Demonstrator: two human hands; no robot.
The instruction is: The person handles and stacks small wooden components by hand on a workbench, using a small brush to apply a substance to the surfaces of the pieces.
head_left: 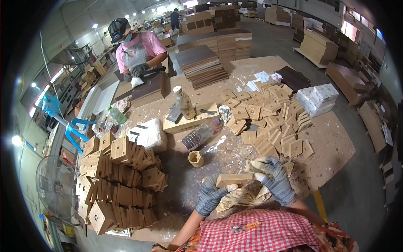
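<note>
My gloved left hand [208,195] grips the left end of a small flat wooden block [234,180], held edge-on above the table's near side. At the block's right end is my gloved right hand [275,179], its fingers bent together and their tips stained tan. Whatever those fingers pinch is too small to make out. Under both hands lies a crumpled, stained tan cloth [240,200]. A small open cup [195,157], crusted with tan paste, stands just beyond my left hand.
Stacked wooden blocks with holes [119,157] rise at the left; more blocks [273,122] lie heaped at the right. A plastic bottle [197,136] lies mid-table near an upright bottle [183,103]. A white wrapped package [317,100] sits far right. Across the table, a co-worker [142,50] handles panels.
</note>
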